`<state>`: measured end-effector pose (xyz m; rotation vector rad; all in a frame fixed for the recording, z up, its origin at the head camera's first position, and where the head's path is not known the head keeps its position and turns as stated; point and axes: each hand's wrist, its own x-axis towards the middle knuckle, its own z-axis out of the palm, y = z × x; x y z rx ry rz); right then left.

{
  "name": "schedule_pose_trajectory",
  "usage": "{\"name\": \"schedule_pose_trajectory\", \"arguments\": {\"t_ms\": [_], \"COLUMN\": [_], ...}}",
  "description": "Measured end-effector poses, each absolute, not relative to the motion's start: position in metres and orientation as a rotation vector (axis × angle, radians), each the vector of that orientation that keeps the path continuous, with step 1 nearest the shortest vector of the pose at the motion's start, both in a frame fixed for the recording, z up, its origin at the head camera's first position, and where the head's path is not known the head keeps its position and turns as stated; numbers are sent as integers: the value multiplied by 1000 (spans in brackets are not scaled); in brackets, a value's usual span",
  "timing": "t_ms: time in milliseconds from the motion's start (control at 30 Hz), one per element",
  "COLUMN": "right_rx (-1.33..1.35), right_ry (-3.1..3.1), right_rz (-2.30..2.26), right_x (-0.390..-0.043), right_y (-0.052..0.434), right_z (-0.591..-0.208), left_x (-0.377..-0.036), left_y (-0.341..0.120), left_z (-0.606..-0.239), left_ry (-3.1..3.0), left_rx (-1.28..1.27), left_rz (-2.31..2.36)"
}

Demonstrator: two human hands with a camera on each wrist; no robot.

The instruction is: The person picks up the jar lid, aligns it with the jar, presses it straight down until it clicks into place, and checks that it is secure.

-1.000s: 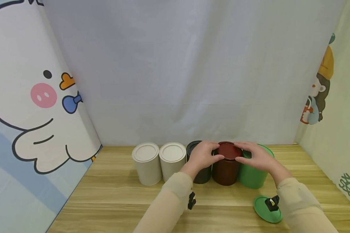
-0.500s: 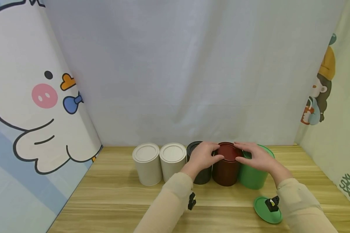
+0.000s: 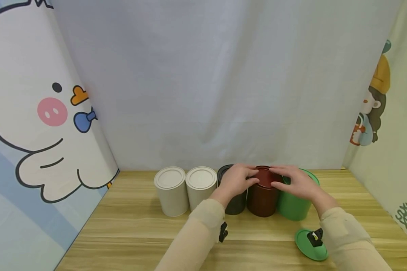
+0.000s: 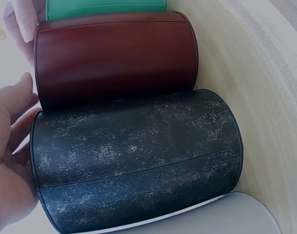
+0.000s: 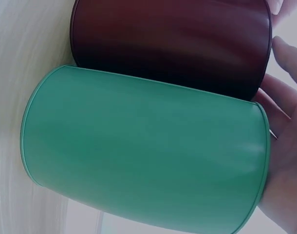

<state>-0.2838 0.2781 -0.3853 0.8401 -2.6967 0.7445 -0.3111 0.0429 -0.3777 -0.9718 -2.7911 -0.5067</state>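
Note:
A dark red canister (image 3: pixel 262 201) stands in a row, its lid (image 3: pixel 266 177) on top. My left hand (image 3: pixel 236 180) hangs over the black canister (image 3: pixel 235 205), its fingertips above the left part of the red lid. From the other side, my right hand (image 3: pixel 296 182) reaches over the green canister (image 3: pixel 294 205), its fingertips above the lid's right part. Both hands have spread thumbs and gently bent fingers. In the left wrist view the thumb lies just off the end of the red canister (image 4: pixel 114 56). Whether any fingertip touches the lid, I cannot tell.
Two white canisters (image 3: pixel 171 199) with lids stand left of the black one. A green lid (image 3: pixel 306 248) lies flat on the wooden table (image 3: pixel 129 233) in front of the green canister, partly behind a black wrist camera (image 3: pixel 315 238). A pale curtain (image 3: pixel 190 94) hangs behind.
The fingertips of both hands have drawn slightly inward over the red lid, toward each other. The canisters and the green lid keep their places.

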Motion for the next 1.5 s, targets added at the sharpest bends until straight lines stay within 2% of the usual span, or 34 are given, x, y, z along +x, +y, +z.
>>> {"name": "schedule_pose_trajectory", "arguments": {"t_ms": [1500], "right_rx": [792], "right_ry": [-2768], "right_rz": [703], "right_x": [-286], "right_y": [273], "right_z": [-386], "left_x": [-317], "left_y": [44], "left_z": [-375], "left_ry": [-2868], "left_rx": [-1023], "left_rz": [-481]}}
